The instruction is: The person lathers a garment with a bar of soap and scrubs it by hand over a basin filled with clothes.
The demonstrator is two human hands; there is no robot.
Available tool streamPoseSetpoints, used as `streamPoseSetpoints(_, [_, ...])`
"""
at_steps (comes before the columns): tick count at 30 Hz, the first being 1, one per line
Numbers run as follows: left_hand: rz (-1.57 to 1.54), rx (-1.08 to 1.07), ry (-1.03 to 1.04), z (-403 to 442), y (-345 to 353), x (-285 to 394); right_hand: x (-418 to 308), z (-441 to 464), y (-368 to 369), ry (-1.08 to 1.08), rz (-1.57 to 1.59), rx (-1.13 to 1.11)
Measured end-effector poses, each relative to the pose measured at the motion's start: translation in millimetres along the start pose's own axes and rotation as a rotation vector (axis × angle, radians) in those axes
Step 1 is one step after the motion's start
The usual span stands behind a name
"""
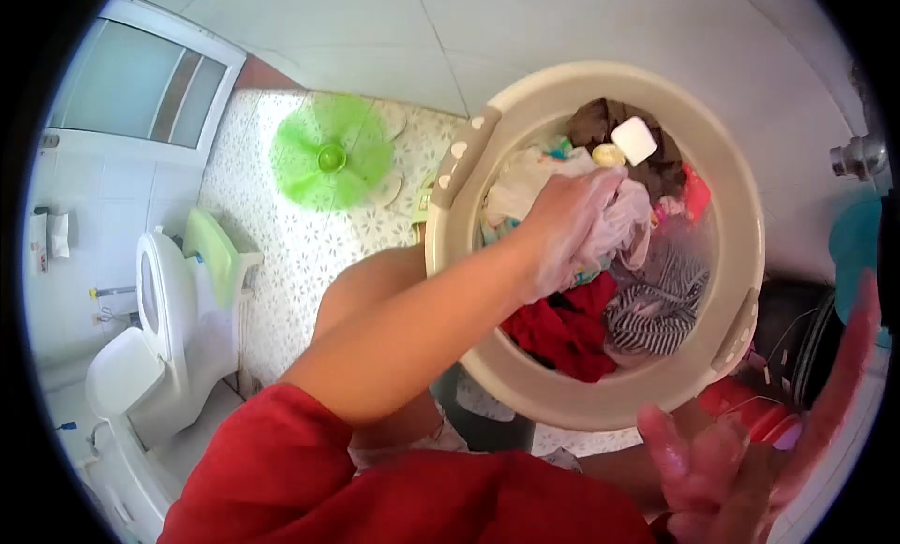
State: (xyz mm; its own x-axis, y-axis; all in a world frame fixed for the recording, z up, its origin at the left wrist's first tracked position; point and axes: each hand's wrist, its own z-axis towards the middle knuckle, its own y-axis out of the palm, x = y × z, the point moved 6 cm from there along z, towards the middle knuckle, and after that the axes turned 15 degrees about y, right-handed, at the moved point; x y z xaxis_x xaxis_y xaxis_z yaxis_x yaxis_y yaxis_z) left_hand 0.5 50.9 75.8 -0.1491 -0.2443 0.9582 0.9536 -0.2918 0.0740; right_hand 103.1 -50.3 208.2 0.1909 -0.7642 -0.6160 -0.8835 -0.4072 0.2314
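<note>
While garments crowd a beige tub (pixel 607 415) on a patterned bathroom floor (pixel 272 263), a person in red sleeves grips a bunched pale pink cloth (pixel 614 225) in the left hand (pixel 567 211), its fingers closed around the folds near the tub's center. The hold, just above the heap, seems meant to keep this piece apart from the rest while any drips fall inside the walls. A whitish film, perhaps suds or clinging fabric, covers the wrist. The right hand (pixel 698 460), glistening, is near the rim at 5 o'clock, fingers apart and partly curled, with nothing visible in its grasp; its position probably keeps it within easy reach of the load.

Around the cloth lie a cream garment (pixel 525 183) at 10 o'clock, a dark brown one (pixel 592 122) at 12, a striped one (pixel 661 305) at 4 and a deep red one (pixel 572 333) at 6 to 7. A white squarish object (pixel 634 141) rests on the brown fabric at 1 o'clock. Beyond the tub, a green bladed fan (pixel 331 159) shows at 10 o'clock, a toilet (pixel 202 328) at 8.
</note>
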Motion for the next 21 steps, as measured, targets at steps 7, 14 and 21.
streamPoseSetpoints(7, [-0.584,0.255,-0.630,-21.8,10.7,-34.6,11.7,-3.5,-10.3,-0.001,-0.063,-0.029])
streamPoseSetpoints(14, [-0.581,0.269,-0.624,-21.0,15.9,-44.4,9.5,-24.3,17.3,-0.780,-0.959,-0.243])
streamPoseSetpoints(21, [-0.596,0.336,-0.648,-18.7,19.0,-38.7,33.6,92.1,-80.3,-0.443,-0.093,0.379])
